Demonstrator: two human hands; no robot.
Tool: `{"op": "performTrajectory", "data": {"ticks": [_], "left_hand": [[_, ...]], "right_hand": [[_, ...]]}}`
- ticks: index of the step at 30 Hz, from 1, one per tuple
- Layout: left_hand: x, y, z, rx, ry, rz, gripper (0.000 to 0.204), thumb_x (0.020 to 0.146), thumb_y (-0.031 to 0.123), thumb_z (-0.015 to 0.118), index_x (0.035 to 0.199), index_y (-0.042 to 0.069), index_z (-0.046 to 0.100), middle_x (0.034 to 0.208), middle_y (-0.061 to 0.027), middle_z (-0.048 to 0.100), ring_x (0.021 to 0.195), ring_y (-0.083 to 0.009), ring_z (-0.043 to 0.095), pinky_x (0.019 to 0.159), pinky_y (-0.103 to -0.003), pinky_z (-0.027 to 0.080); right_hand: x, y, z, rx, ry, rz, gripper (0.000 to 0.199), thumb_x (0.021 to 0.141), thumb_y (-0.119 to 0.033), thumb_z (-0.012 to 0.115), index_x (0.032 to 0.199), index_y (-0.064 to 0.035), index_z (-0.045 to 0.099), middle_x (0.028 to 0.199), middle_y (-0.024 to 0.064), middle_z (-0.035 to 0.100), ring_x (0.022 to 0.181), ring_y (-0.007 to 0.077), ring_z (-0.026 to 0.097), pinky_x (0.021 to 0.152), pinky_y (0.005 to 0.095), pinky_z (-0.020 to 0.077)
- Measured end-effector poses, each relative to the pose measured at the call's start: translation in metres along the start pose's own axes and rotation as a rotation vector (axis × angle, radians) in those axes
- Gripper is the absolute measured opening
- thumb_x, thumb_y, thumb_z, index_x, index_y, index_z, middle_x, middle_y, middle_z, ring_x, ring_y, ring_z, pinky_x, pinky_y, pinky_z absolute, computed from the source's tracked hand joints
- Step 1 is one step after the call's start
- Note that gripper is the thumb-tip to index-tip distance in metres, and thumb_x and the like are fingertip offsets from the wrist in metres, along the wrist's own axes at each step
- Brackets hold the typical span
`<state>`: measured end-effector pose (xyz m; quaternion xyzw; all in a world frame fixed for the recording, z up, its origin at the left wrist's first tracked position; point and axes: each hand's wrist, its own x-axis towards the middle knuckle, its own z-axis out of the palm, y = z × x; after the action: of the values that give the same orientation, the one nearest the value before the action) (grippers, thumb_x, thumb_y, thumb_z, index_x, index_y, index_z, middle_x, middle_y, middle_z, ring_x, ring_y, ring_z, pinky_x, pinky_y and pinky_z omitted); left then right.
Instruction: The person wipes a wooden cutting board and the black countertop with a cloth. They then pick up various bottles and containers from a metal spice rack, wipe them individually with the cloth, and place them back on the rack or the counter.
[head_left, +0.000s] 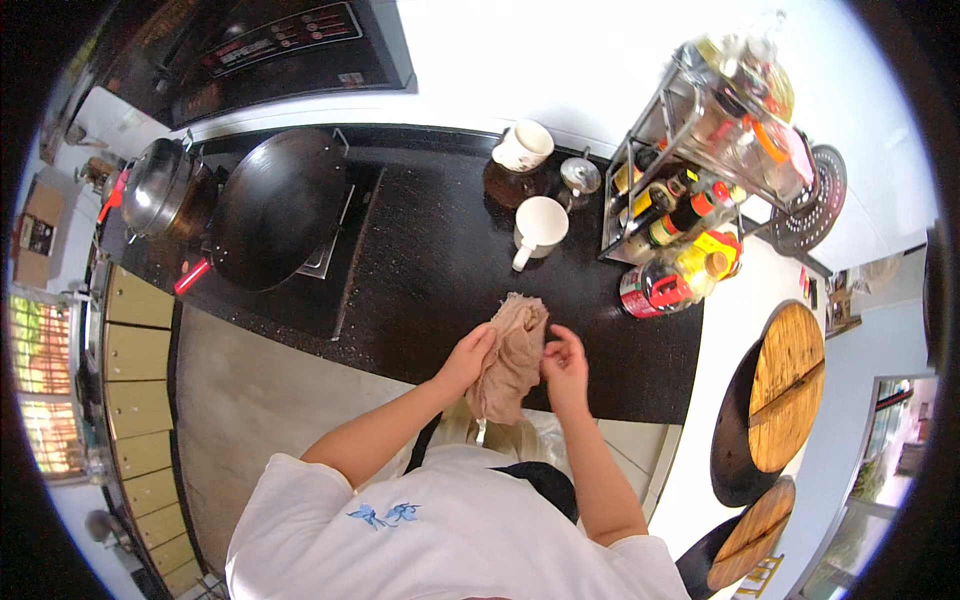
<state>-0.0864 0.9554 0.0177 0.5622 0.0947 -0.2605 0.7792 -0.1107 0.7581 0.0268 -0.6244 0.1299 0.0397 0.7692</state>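
Observation:
A crumpled brown cloth [512,360] is held up in front of my body, at the near edge of the black counter. My left hand [468,360] grips its left side, with the fingers partly hidden against the fabric. Beside the cloth's right edge is my right hand [566,368], its fingers loosely bent and apart; whether a fingertip touches the fabric I cannot tell. Beyond the cloth stands a white mug [541,226], its handle pointing towards me. Behind that mug are a patterned white cup [523,146] and a small lidded metal pot [580,174].
A large black wok [280,210] with a red handle sits on the left of the counter [420,270], next to a lidded steel pot [158,185]. At the right, a metal rack [650,130] holds bottles and jars. Round wooden lids [790,385] lean against the right wall.

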Motion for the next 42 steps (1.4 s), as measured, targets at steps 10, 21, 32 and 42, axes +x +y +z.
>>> {"op": "performTrajectory", "data": {"ticks": [10, 21, 32, 42], "left_hand": [[-0.002, 0.011, 0.042, -0.352, -0.180, -0.147, 0.041, 0.107, 0.026, 0.041, 0.142, 0.004, 0.044, 0.134, -0.0071, 0.056, 0.121, -0.0187, 0.056, 0.103, -0.035, 0.046], [-0.004, 0.039, -0.006, -0.457, -0.182, -0.085, 0.043, 0.107, 0.029, 0.041, 0.143, 0.004, 0.042, 0.133, -0.0077, 0.056, 0.123, -0.0197, 0.054, 0.105, -0.036, 0.042], [0.071, 0.035, -0.044, 0.755, 0.162, 0.162, 0.046, 0.095, 0.019, 0.064, 0.137, 0.007, 0.049, 0.134, -0.0152, 0.047, 0.118, -0.0274, 0.054, 0.093, -0.037, 0.050], [0.189, 0.032, -0.023, 0.857, 0.137, 0.165, 0.035, 0.098, 0.029, 0.061, 0.113, -0.002, 0.061, 0.101, -0.0122, 0.063, 0.087, -0.0155, 0.059, 0.071, -0.029, 0.047]], "right_hand": [[-0.010, -0.024, -0.031, -0.390, 0.004, -0.110, 0.063, 0.081, -0.012, 0.078, 0.136, -0.0071, 0.047, 0.119, 0.0115, 0.058, 0.108, 0.0213, 0.059, 0.093, 0.0342, 0.0496], [0.005, -0.017, -0.076, -0.101, 0.041, -0.116, 0.029, 0.089, 0.004, 0.058, 0.115, -0.0043, 0.053, 0.113, 0.0040, 0.059, 0.104, 0.0132, 0.057, 0.091, 0.0276, 0.0462], [0.020, 0.055, -0.035, -1.166, 0.603, -0.187, 0.062, 0.075, -0.033, 0.077, 0.120, 0.0014, 0.054, 0.131, 0.0300, 0.045, 0.124, 0.0452, 0.041, 0.106, 0.0517, 0.0308], [0.029, 0.110, 0.115, -1.199, -0.324, -0.559, 0.075, 0.073, -0.043, 0.072, 0.133, -0.0022, 0.052, 0.145, 0.0242, 0.043, 0.133, 0.0474, 0.036, 0.108, 0.0635, 0.0269]]}}
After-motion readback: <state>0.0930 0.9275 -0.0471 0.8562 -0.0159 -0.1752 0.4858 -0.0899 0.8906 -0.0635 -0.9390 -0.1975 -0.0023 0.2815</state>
